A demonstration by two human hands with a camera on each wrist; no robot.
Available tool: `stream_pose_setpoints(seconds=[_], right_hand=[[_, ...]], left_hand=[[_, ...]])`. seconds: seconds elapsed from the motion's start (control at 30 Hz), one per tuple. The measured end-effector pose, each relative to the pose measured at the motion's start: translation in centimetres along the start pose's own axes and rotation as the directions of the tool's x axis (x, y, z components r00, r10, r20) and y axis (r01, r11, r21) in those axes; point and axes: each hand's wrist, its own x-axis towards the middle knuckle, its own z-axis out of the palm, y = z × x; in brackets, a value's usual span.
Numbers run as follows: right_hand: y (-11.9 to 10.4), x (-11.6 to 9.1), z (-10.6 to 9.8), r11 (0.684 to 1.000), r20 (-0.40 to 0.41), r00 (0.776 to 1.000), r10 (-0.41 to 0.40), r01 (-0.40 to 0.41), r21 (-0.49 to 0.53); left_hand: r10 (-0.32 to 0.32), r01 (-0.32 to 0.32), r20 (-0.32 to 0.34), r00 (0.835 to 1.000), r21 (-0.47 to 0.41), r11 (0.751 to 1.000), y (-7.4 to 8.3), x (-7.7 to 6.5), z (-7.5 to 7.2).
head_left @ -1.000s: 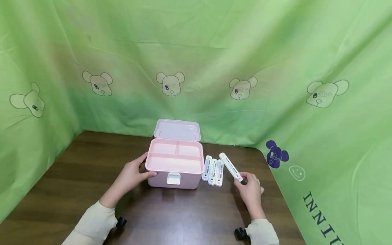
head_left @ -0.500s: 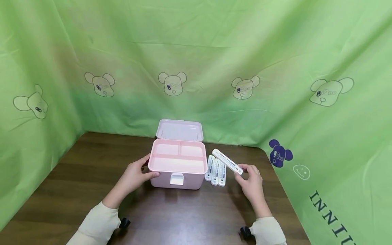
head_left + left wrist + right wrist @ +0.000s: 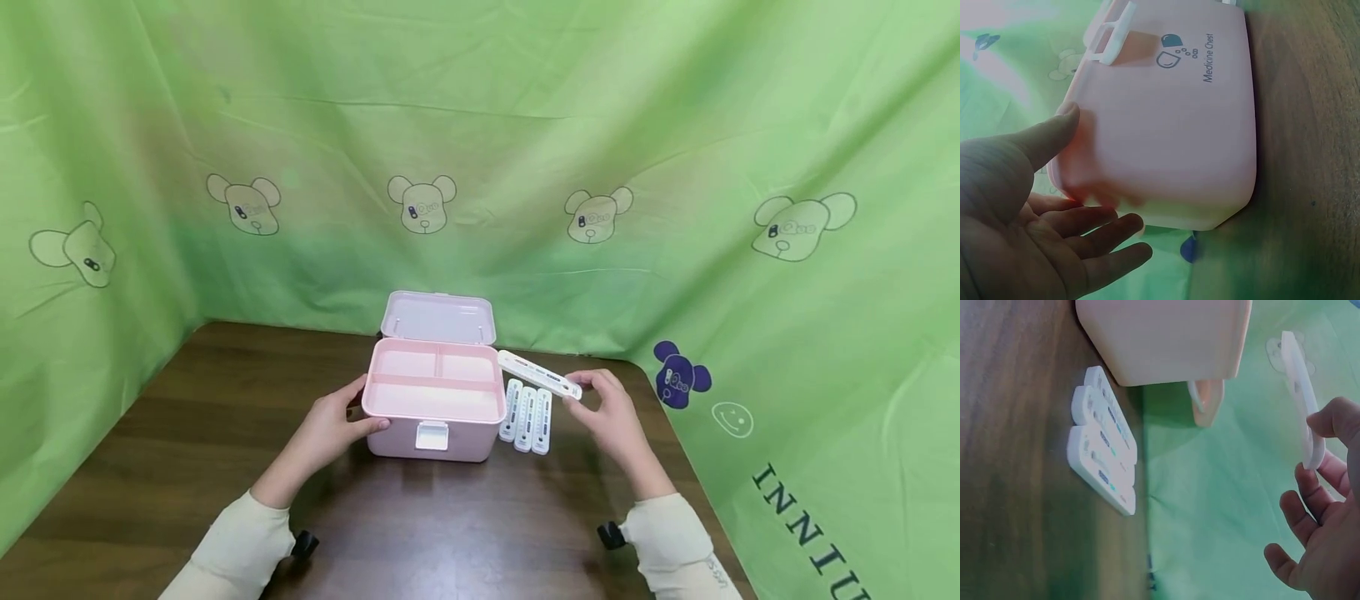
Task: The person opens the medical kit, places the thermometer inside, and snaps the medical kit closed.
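A pink medicine box [image 3: 465, 442] stands on the table with its pale lid [image 3: 438, 318] folded back. Its top holds a tray [image 3: 427, 402] divided into three compartments, with nothing seen inside. My left hand [image 3: 328, 427] holds the box's left front corner, thumb on the front face and fingers along the side; some fingers are off it in the left wrist view. My right hand [image 3: 611, 412] pinches one end of a slim white printed case [image 3: 536, 373], raised beside the box's right rim. Three similar white cases [image 3: 526, 421] lie side by side on the table, right of the box.
A white clasp [image 3: 432, 436] hangs on the box front, beside printed lettering [image 3: 1208, 57]. Green patterned cloth [image 3: 510, 150] encloses the back and sides of the brown wooden table [image 3: 450, 533].
My right hand has moved up and left with the white case, which has turned flatter, its far end now at the box's rim. The left hand keeps its hold on the box.
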Motion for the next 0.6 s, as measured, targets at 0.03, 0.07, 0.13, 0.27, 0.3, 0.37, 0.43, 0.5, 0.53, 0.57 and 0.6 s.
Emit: stream_pose_setpoints(seconds=[0.03,0.07,0.13,0.27,0.3,0.37,0.43,0.5,0.53,0.57,0.6], right_hand=[[-0.3,0.3,-0.1,1.000,0.019,1.000,-0.012,0.012,-0.008],[-0.7,0.7,-0.2,1.000,0.039,0.999,-0.022,0.023,-0.014],[-1.2,1.3,-0.3,0.999,0.077,0.996,-0.044,0.046,-0.029],[-2.3,2.4,-0.7,0.994,0.145,0.986,-0.088,0.097,-0.056],[-2.5,2.7,-0.7,0.992,0.163,0.981,-0.104,0.114,-0.059],[-3.0,3.2,-0.8,0.987,0.199,0.970,-0.137,0.151,-0.056],[-3.5,3.7,-0.8,0.982,0.237,0.957,-0.165,0.182,-0.053],[-4.1,4.3,-0.8,0.977,0.276,0.943,-0.185,0.206,-0.052],[-4.4,4.5,-0.7,0.975,0.293,0.937,-0.190,0.216,-0.058],[-4.6,4.8,-0.7,0.971,0.311,0.930,-0.197,0.228,-0.066],[-4.9,5.0,-0.6,0.968,0.329,0.922,-0.204,0.240,-0.073]], left_hand=[[-0.001,0.001,0.000,1.000,0.000,1.000,0.0,0.0,0.0],[-0.002,0.002,-0.001,1.000,-0.001,1.000,0.0,0.0,-0.1],[-0.001,0.001,-0.001,1.000,0.000,1.000,0.0,0.0,-0.1],[-0.005,0.005,0.005,1.000,0.009,1.000,0.0,0.0,-0.1],[-0.006,0.006,0.009,1.000,0.009,1.000,0.0,-0.1,-0.1],[-0.009,0.009,0.011,1.000,0.007,1.000,0.0,-0.2,-0.1],[-0.007,0.007,0.012,1.000,0.002,1.000,0.0,-0.2,0.0],[-0.003,0.003,0.009,1.000,-0.001,1.000,0.1,-0.2,0.0],[-0.002,0.002,0.007,1.000,-0.002,1.000,0.1,-0.2,0.0],[0.000,0.000,0.007,1.000,-0.002,1.000,0.1,-0.2,0.0],[0.001,-0.001,0.008,1.000,0.000,1.000,0.0,-0.2,0.0]])
